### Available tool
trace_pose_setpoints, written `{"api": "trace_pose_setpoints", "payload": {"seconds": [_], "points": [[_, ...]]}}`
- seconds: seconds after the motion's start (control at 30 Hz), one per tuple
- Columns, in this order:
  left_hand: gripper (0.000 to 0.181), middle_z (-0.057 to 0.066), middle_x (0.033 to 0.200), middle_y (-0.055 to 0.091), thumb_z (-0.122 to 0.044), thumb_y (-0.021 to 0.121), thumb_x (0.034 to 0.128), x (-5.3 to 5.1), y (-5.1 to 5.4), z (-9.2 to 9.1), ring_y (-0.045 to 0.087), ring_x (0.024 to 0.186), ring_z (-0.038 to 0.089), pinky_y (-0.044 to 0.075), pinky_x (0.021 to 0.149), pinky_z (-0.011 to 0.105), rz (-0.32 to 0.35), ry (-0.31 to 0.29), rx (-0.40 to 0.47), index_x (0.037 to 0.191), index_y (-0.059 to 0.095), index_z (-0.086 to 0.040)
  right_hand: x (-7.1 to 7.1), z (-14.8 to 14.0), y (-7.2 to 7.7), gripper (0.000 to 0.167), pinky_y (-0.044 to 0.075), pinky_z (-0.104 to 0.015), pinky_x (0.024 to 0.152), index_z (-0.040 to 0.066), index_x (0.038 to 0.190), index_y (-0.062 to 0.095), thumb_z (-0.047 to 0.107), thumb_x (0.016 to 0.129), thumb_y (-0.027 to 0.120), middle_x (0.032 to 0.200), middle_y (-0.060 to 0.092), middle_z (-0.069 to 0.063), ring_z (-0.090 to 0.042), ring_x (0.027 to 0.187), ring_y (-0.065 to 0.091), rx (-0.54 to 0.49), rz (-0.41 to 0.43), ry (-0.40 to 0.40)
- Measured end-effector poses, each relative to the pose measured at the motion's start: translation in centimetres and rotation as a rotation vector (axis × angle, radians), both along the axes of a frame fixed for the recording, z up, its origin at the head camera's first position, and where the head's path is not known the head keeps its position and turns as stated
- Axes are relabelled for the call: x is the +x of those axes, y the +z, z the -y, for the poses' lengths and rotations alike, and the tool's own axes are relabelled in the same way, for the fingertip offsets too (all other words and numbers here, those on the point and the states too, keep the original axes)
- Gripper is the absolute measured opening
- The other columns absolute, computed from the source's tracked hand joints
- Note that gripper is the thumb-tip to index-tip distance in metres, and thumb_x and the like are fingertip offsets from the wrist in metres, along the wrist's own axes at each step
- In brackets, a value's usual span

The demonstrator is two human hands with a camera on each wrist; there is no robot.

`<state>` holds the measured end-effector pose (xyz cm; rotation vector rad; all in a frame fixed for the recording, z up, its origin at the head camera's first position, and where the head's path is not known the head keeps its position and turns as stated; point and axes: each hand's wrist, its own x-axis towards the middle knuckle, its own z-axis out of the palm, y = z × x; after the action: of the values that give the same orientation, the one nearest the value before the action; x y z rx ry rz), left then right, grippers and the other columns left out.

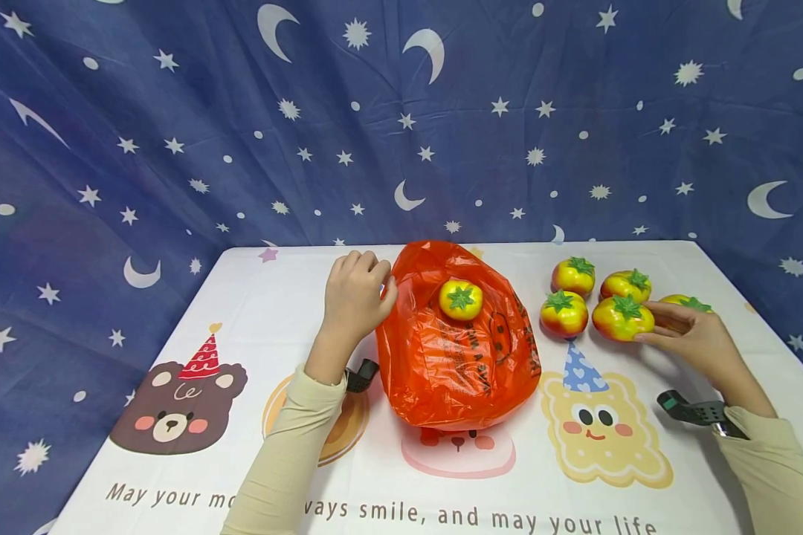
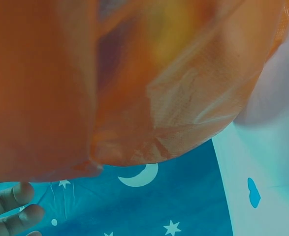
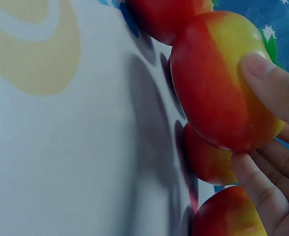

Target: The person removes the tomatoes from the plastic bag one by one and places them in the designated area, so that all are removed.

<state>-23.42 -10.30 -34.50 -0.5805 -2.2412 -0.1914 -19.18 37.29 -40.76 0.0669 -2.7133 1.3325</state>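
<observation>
An orange-red plastic bag (image 1: 435,371) stands open on the table. One red-and-yellow tomato (image 1: 460,299) with a green star-shaped top shows inside it. My left hand (image 1: 356,293) grips the bag's left rim with curled fingers; the left wrist view shows the bag's side (image 2: 193,98) and a few fingertips (image 2: 23,194). On the right, my right hand (image 1: 699,338) pinches another tomato (image 1: 621,318) between thumb and fingers. In the right wrist view the thumb (image 3: 270,78) lies on the held tomato's yellow side (image 3: 218,83), with fingers against its other side.
Several more tomatoes sit close around the held one: two to its left (image 1: 564,313), one behind (image 1: 625,284), one partly behind my right hand (image 1: 685,303). A white printed cloth (image 1: 194,483) covers the table. A blue star-patterned curtain (image 1: 348,186) hangs behind.
</observation>
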Motion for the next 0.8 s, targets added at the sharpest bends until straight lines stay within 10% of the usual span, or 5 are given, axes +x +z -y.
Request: {"api": "trace_pose_setpoints", "payload": {"seconds": [0.6,0.8], "points": [[0.01,0.006,0.071,0.055,-0.012,0.06,0.079,0.02,0.02,-0.02,0.051,0.069,0.025,0.045,0.074,0.039,-0.004,-0.005,0.007,0.07,0.059,-0.007,-0.35,0.1,-0.88,0.069,0.046,-0.002,0.068,-0.01,0.131,0.046,0.023,0.078,0.074,0.101,0.044,0.031,0.028,0.082,0.047,0.042,0.041,-0.007],[0.011,0.006,0.071,0.056,-0.012,0.06,0.0791,0.07,0.06,-0.03,0.052,0.069,0.025,0.046,0.074,0.039,0.0,-0.006,0.01,0.07,0.059,-0.007,-0.28,0.32,-0.82,0.069,0.045,-0.001,0.067,-0.009,0.131,0.047,0.025,0.078,0.074,0.114,0.058,-0.005,0.03,0.081,0.044,0.088,0.05,-0.007]]}}
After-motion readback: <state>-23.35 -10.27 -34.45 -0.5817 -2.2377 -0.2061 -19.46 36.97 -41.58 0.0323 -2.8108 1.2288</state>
